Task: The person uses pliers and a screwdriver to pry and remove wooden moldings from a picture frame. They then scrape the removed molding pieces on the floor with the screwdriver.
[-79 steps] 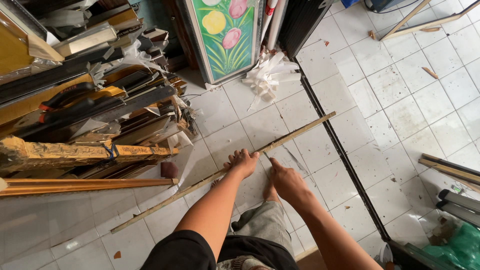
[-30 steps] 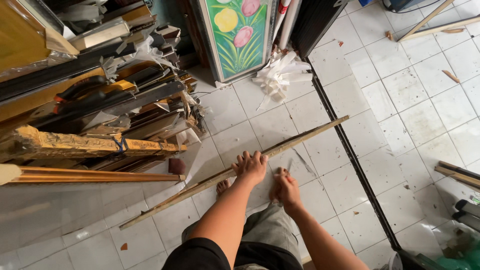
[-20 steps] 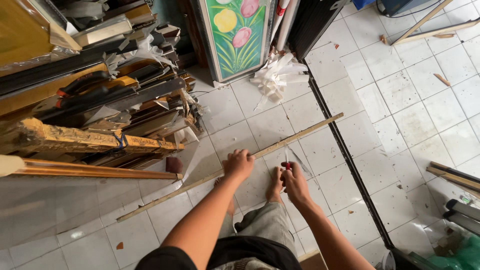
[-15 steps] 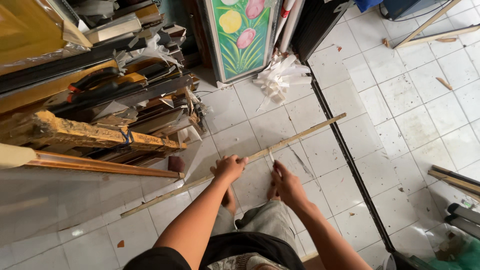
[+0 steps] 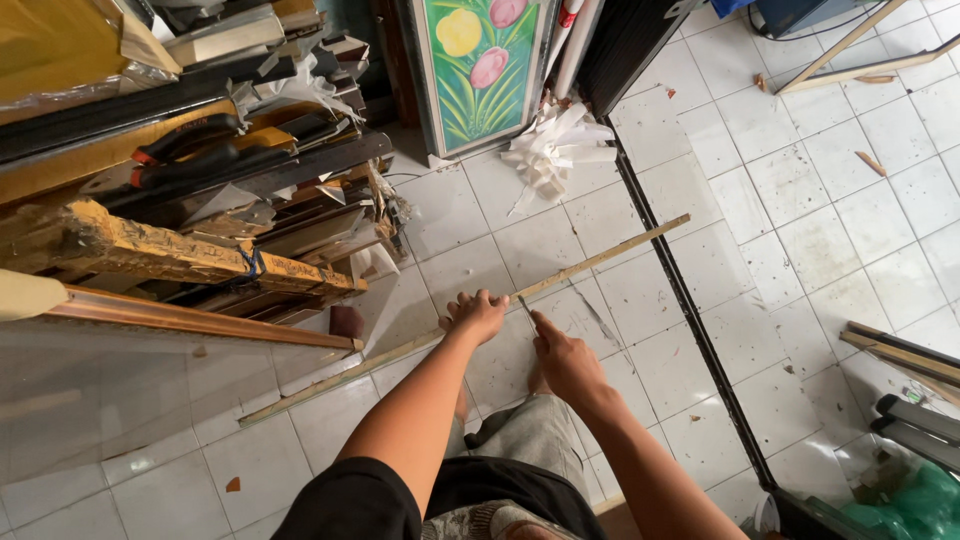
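Two hands down at one long wooden strip [image 5: 600, 258] lying slantwise across white floor tiles [image 5: 800, 200]. Left hand [image 5: 478, 314] pressed flat on strip, fingers spread. Right hand [image 5: 566, 357] just beside, pinching thin dark tool [image 5: 524, 305] against strip.

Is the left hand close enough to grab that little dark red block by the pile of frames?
Probably yes. The left hand presses on the long wooden strip, and the dark red block lies just to its left on bare tile, with nothing between them.

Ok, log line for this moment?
left hand pressing wooden strip on tiled floor | right hand holding thin tool at strip
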